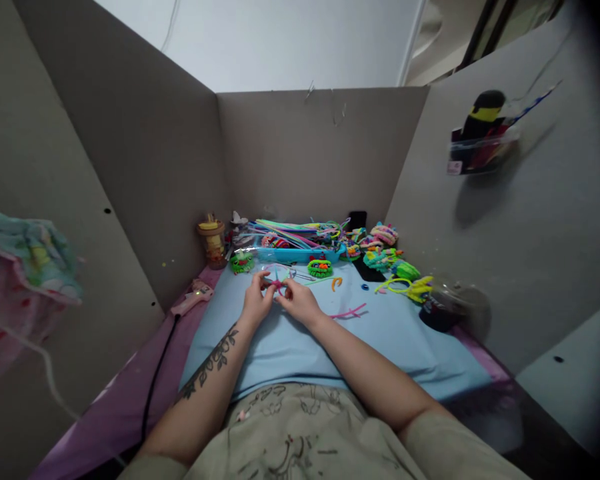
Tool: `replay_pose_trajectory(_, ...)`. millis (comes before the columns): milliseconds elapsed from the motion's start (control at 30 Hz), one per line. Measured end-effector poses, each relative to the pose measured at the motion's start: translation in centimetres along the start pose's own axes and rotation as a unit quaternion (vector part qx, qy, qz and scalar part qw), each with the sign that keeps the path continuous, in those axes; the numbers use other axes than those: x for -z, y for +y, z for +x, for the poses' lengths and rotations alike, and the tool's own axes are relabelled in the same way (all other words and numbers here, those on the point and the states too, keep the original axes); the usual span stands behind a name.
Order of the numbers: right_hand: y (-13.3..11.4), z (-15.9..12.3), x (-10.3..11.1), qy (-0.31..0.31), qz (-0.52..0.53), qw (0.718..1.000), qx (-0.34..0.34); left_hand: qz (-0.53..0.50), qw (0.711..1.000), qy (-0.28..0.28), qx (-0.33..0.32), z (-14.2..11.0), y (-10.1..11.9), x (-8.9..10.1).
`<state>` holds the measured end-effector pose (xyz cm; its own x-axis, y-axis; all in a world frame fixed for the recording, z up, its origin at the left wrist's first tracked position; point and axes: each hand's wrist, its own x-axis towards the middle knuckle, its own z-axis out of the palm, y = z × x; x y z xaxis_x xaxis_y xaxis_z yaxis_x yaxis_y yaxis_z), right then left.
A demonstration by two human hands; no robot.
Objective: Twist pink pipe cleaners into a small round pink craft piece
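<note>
My left hand [257, 300] and my right hand [297, 300] meet over the light blue mat [300, 340], fingers pinched together on a small pink pipe-cleaner piece [278, 285] between them. A thin looped pink wire shape [279, 272] rises just beyond the fingertips. A loose pink pipe cleaner [349, 312] lies on the mat to the right of my right hand. My left forearm bears a dark tattoo.
A blue tray [300, 253] with several coloured pipe cleaners stands at the back. Green fuzzy rings [320, 268], an orange hook [336, 283] and yellow-green pieces [410, 287] lie around. A yellow cup [213, 243] sits back left, a pink glue gun [193, 297] left, a dark round object [443, 310] right. Grey partition walls enclose the desk.
</note>
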<state>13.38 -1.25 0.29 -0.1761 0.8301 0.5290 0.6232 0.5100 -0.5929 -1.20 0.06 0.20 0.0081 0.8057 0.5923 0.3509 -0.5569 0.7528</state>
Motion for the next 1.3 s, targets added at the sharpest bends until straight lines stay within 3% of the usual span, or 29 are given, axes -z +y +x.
replay_pose_trajectory(167,-0.2,0.0,0.3,0.006,-0.056,0.998,0.012,0.031,0.999,-0.011,-0.024,-0.1,0.0,0.0)
replay_pose_trajectory(333,-0.2,0.0,0.5,0.007,-0.047,0.999,0.004,0.051,0.997,-0.033,-0.037,-0.1,-0.7,0.0)
replay_pose_trajectory(500,0.4,0.5,0.4,0.011,0.08,0.993,-0.082,0.062,0.996,-0.051,-0.048,-0.1,-1.0,-0.1)
replay_pose_trajectory(700,1.0,1.0,0.4,-0.056,0.279,0.941,-0.182,0.052,0.996,-0.051,-0.052,0.0,-0.9,-0.1)
replay_pose_trajectory(867,1.4,1.0,0.2,-0.102,0.348,0.91,-0.202,0.043,0.996,-0.051,-0.058,0.0,-0.8,0.0)
replay_pose_trajectory(933,1.5,1.0,0.1,-0.1,0.335,0.916,-0.195,0.043,0.996,-0.054,-0.054,-0.1,-0.8,0.1)
replay_pose_trajectory(1133,1.1,0.7,0.4,-0.026,0.144,0.984,-0.099,0.049,0.996,-0.059,-0.042,0.0,-1.0,0.1)
replay_pose_trajectory(1300,1.2,0.6,0.4,-0.003,0.127,0.988,-0.09,0.053,0.995,-0.073,-0.039,0.0,-1.1,0.1)
